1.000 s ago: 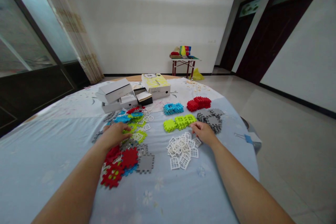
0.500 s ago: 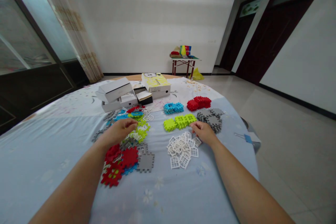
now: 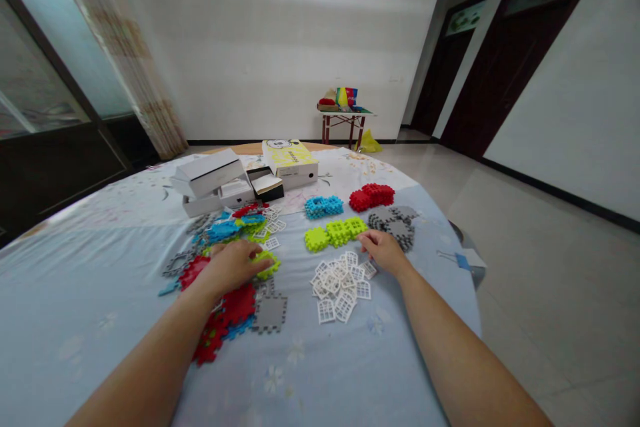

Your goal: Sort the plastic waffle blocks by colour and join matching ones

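My left hand [image 3: 235, 263] lies over the mixed pile of interlocking plastic tiles. Its thumb and fingers are apart, touching or just above a lime-green tile [image 3: 270, 270]. Red tiles [image 3: 240, 303] and a grey tile [image 3: 271, 314] lie on the near side of that hand; blue tiles [image 3: 220, 232] lie beyond it. My right hand [image 3: 384, 250] is loosely closed, with nothing visible in its fingers. It hovers or rests between the row of lime-green tile stacks [image 3: 336, 233] and a heap of white window-shaped pieces [image 3: 343, 283].
Blue stacks [image 3: 324, 207], red stacks [image 3: 371, 197] and grey stacks [image 3: 393, 225] stand toward the back right. White boxes [image 3: 207, 173], a black tray [image 3: 265, 185] and a yellow-and-white box [image 3: 290, 163] sit farther back. A clip [image 3: 463, 261] holds the tablecloth at the right edge.
My left hand has come down into the pile, and its fingers have opened from a pinch near the green tile. My right hand stays by the white pieces. The whole view has shifted slightly.
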Tool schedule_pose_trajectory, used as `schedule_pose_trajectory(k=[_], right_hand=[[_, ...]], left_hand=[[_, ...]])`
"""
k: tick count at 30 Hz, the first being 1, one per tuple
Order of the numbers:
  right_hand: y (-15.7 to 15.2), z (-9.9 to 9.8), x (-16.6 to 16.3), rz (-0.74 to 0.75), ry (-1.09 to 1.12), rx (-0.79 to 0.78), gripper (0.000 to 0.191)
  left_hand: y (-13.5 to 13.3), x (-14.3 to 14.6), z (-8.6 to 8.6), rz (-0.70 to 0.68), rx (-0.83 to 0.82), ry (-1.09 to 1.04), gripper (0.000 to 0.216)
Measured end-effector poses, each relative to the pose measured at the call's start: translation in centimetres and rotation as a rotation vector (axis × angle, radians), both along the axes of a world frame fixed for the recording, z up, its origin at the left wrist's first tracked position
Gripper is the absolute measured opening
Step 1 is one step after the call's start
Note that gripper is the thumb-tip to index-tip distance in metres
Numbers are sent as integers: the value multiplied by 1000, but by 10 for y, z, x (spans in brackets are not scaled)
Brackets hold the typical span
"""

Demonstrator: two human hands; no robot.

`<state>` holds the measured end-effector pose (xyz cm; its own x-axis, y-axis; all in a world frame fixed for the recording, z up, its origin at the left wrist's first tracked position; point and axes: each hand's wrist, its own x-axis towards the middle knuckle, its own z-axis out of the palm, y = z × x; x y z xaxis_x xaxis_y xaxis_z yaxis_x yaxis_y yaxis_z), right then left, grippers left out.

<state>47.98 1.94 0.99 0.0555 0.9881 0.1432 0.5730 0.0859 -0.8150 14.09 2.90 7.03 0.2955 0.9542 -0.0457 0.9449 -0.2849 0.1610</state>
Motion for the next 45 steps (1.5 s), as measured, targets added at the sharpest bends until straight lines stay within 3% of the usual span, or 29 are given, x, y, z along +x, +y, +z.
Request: schedule_pose_trajectory(k=[7, 12, 15, 20, 26, 32, 38, 41, 45], right_hand=[[-3, 3, 3, 17, -55, 28, 28], [-2, -1, 4, 30, -72, -7, 25], [-1, -1, 6, 37, -81, -30, 24], [-2, 0, 6, 33, -104, -48, 23], [0, 2, 5, 31, -95, -62, 24], [0, 6, 4, 31, -92, -70, 24], [-1, 6, 3, 36, -84, -56, 24], [-1, 4, 3, 33, -82, -52, 25], [-1, -1, 4, 33, -89, -38, 26]], left_hand=[[-1, 3, -8, 1, 31, 108, 60], [-1, 14, 4, 19, 52, 41, 60], [3, 39, 17, -6, 72, -87, 67], [25, 103, 27, -134, 140, -172, 64], [51, 170, 11, -185, 178, -127, 62], [64, 197, -8, -207, 180, -118, 62], [63, 182, 1, -199, 251, -216, 59], [56, 148, 17, -160, 326, -272, 50], [46, 83, 29, -59, 375, -323, 46]])
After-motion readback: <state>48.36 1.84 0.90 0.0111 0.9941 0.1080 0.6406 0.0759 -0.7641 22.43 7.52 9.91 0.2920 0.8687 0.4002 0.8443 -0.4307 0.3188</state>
